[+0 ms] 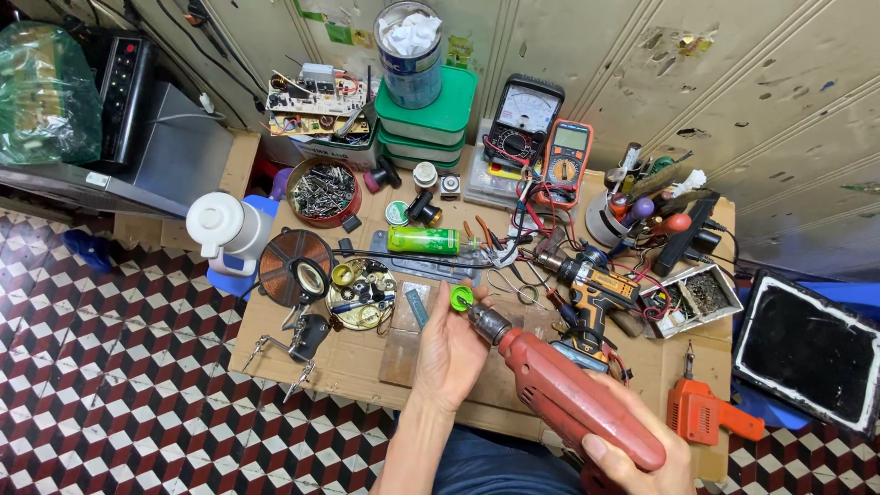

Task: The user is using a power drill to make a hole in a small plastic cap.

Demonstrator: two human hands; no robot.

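Drill bit meets green cap over a crowded bench

Cardboard sheet (357,357) covers the low work surface, and nearly all of it is taken up by tools and parts. Red power drill (573,394) is the biggest thing in play: the right hand (637,463) is wrapped closed around its handle at the lower edge of view, nose pointing up and left. Left hand (449,353) is curled, fingertips pinching a small green cap (461,296) right at the drill's chuck (490,323), above the cardboard's middle. Judging by this, good work means keeping the drill square to the cap, squeezing the trigger gently, and keeping fingertips off the tip. Yellow cordless drill (596,293) lies just right; a green cylinder (422,240) lies beyond
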